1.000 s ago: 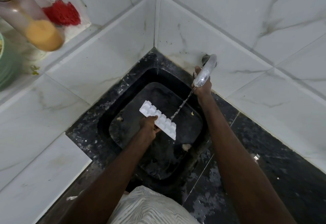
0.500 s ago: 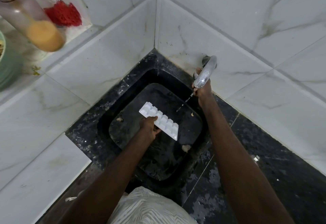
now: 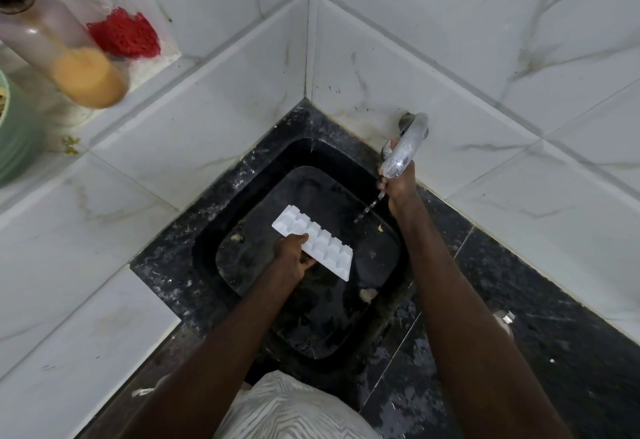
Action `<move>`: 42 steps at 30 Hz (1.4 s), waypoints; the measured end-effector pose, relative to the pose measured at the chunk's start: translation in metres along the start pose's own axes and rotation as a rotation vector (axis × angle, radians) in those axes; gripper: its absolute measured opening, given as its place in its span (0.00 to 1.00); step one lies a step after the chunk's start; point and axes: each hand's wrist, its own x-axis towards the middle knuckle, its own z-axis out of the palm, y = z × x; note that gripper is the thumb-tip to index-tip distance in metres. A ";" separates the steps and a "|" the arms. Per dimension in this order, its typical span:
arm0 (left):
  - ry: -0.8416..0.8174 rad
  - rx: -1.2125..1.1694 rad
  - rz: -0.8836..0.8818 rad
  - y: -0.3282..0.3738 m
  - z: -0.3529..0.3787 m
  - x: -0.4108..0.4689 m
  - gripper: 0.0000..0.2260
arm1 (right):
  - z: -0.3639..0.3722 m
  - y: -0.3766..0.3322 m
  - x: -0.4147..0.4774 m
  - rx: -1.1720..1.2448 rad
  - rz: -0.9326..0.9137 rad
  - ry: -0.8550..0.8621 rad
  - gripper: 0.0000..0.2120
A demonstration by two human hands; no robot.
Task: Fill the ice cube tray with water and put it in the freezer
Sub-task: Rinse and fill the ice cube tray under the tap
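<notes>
The left hand (image 3: 292,254) is gripping the near long edge of the white ice tray (image 3: 322,244), holding it over the middle of the black sink (image 3: 207,241). The right hand (image 3: 400,189), at 1 o'clock from the tray, is curling its fingers around the tap (image 3: 407,148). A thin trickle of water (image 3: 370,206) is falling just beside the tray's far edge, and a bottle (image 3: 69,54) and red scrubber (image 3: 124,35) are sitting on the ledge (image 3: 152,68) at 10 o'clock.
</notes>
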 end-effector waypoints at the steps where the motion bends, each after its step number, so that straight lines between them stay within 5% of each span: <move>1: 0.003 -0.003 -0.003 0.000 0.000 0.001 0.20 | 0.000 0.000 -0.001 0.012 -0.020 -0.011 0.14; 9: -0.002 -0.032 -0.005 -0.004 -0.003 0.009 0.20 | -0.002 0.003 -0.004 0.007 -0.026 -0.029 0.15; 13: 0.002 -0.037 -0.017 -0.005 0.000 0.012 0.20 | 0.000 -0.002 -0.013 -0.091 -0.139 -0.031 0.25; 18: -0.026 0.001 -0.009 -0.006 0.003 0.004 0.18 | -0.008 0.017 -0.029 -0.063 -0.066 -0.036 0.14; 20: -0.009 0.012 -0.005 -0.006 0.001 0.003 0.17 | -0.015 0.030 -0.046 -0.095 -0.038 0.007 0.18; 24: 0.017 0.021 -0.008 -0.007 -0.005 -0.002 0.19 | -0.031 0.081 -0.070 -0.408 0.160 0.134 0.25; 27: 0.003 0.034 -0.018 -0.010 -0.009 -0.013 0.18 | -0.034 0.095 -0.097 -0.750 0.311 -0.142 0.19; 30: -0.047 0.069 0.013 -0.014 -0.012 -0.019 0.19 | -0.030 0.099 -0.128 -0.900 0.300 -0.208 0.18; 35: -0.062 0.262 0.193 -0.031 -0.012 -0.031 0.18 | -0.014 0.099 -0.150 -0.871 0.237 -0.228 0.22; 42: -0.062 1.006 0.631 -0.059 -0.022 -0.061 0.14 | 0.015 0.071 -0.187 -0.674 0.112 -0.090 0.33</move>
